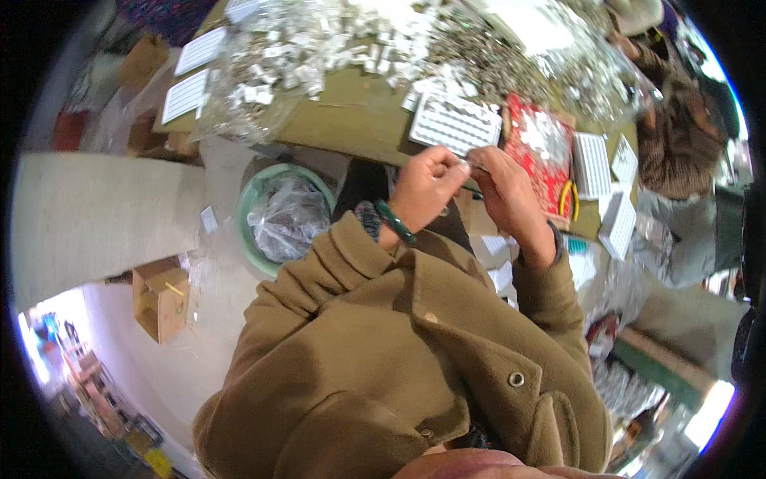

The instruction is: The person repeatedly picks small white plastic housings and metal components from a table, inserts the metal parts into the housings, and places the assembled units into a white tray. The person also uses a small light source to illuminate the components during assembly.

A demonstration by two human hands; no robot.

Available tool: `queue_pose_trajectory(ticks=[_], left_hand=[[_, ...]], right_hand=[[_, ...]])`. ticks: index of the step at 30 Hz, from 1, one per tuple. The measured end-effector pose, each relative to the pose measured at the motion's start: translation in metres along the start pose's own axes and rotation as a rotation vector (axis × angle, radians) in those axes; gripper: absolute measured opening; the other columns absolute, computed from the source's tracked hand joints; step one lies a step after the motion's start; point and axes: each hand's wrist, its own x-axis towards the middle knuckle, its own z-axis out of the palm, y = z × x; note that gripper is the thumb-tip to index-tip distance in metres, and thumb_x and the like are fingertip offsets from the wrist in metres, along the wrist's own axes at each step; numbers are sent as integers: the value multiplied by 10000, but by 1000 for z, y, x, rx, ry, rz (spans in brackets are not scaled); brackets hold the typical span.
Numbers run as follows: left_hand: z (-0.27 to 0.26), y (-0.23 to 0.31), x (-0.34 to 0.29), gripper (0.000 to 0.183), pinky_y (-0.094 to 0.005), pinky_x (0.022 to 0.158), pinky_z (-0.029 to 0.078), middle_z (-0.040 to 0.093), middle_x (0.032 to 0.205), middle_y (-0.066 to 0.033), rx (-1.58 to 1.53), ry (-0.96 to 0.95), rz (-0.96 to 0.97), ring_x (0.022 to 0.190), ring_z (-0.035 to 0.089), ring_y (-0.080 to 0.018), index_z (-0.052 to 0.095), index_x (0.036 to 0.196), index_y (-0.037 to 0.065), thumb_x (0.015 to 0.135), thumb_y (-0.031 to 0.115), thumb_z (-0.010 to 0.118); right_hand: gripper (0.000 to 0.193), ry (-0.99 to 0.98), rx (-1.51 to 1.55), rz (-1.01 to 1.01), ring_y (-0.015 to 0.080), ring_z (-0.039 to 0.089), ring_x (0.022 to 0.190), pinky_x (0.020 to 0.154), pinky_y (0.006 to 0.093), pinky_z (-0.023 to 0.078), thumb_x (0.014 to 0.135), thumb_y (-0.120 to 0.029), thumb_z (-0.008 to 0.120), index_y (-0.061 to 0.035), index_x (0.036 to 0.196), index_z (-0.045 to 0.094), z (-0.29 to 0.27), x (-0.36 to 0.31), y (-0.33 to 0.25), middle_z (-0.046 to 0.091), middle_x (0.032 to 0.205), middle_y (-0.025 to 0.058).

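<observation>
My left hand [427, 191] and my right hand [508, 195] meet fingertip to fingertip just over the table's near edge. Both are closed in a pinch on something small, too hidden by the fingers to name. Right beyond them lies a white card sheet [455, 121] with rows of small grey pieces. Beside my right hand is a red patterned tray or mat [523, 172] bearing a heap of small shiny pieces [546, 136]. Yellow-handled pliers [568, 198] lie at its near right corner.
Loose white tags [367, 44] and small metal pieces [487, 60] cover the table's far side. White card stacks [591, 166] stand on the right. A green tub [249, 231] holding a plastic bag is at the lower left, near a cardboard box [159, 302]. Another person [678, 128] is at the right.
</observation>
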Motion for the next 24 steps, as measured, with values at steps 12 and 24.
queue_pose_trajectory(ticks=[12,24], left_hand=[[-24,44,18,237,-139,509,342,592,788,7,-57,-175,-63,663,506,-11,597,1133,65,974,217,508],[-223,118,83,355,-379,887,440,619,1121,-180,1541,670,384,1035,578,-319,587,1161,43,864,236,588]], right_hand=[[109,-121,375,324,83,564,798,715,260,480,908,-83,598,0,979,601,-36,-4,45,599,874,7],[158,10,-121,201,188,610,691,638,302,483,883,-126,613,-7,986,627,-45,55,98,644,785,110]])
